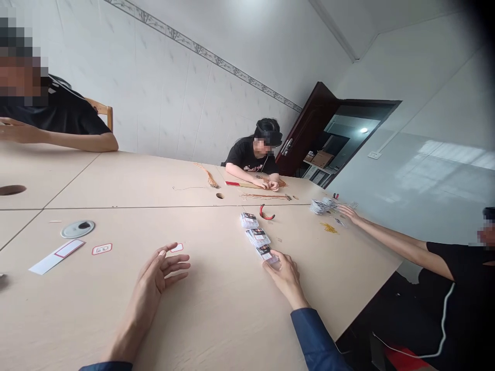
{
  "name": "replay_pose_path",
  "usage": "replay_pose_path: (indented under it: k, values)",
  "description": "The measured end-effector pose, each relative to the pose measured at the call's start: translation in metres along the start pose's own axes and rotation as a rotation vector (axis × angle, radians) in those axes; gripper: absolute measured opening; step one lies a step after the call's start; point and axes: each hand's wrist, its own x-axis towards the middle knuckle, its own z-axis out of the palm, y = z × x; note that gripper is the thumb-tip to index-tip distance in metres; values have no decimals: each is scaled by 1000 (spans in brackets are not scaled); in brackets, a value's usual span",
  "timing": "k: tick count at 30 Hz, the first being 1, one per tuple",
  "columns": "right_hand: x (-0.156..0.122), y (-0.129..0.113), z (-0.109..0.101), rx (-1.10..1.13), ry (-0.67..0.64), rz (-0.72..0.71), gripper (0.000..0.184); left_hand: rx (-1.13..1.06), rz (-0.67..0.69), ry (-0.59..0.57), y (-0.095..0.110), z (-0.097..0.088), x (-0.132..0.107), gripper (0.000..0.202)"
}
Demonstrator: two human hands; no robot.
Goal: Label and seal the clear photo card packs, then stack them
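My right hand (285, 274) grips the nearest stack of small packaged cards (265, 252), thumb on one side and fingers on the other. Directly behind it, in a row, are a middle stack (258, 237) and a far stack (248, 220), each with a black-and-white printed face on top. My left hand (158, 273) hovers over the table with its fingers apart and nothing in them. Just beyond its fingertips lies a small white label with a red border (177, 248), partly covered by the fingers.
Left of my hands lie a red-bordered label (102, 249), a white strip (50, 260) and a round grommet cover (78, 229). Red-handled pliers (266, 213) lie behind the stacks. A co-worker's arm (382, 234) reaches in from the right toward piled packets (319, 206). Two other people sit across the table.
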Motion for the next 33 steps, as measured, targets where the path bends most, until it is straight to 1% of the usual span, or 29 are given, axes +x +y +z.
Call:
replay_pose_path:
  k: [2, 4, 6, 7, 9, 11, 14, 16, 19, 25, 30, 33]
  values:
    - [2, -6, 4, -12, 16, 31, 58, 5, -4, -4, -1, -1, 0, 59]
    - [6, -13, 10, 0, 74, 47, 68, 4, -5, 2, -1, -2, 1, 59]
    - [13, -22, 16, 39, 153, 23, 75, 2, -6, -1, -2, -3, 1, 59]
    - [17, -27, 19, 61, 182, 1, 75, 1, -6, -4, -2, -3, 1, 58]
    - [25, -36, 25, 100, 217, -40, 71, -1, -5, -5, -2, -3, 1, 58]
    - [31, -41, 31, 134, 249, -78, 62, -5, -9, 0, -2, -3, 2, 58]
    - [36, -39, 38, 194, 322, -130, 53, -10, -14, 4, -3, -3, 2, 58]
    - [37, -34, 40, 223, 329, -151, 51, -6, -6, 3, -2, -2, 1, 57]
    - [37, -31, 42, 233, 294, -178, 48, 4, 3, 1, -2, -2, 0, 55]
    - [30, -34, 45, 58, 328, -140, 54, 20, 10, 2, -5, -4, 0, 55]
    - [30, -33, 48, 52, 295, -184, 52, 20, -4, -5, -4, -3, 0, 55]
    - [30, -33, 47, 49, 312, -196, 52, 19, -12, -6, -3, -2, 1, 55]
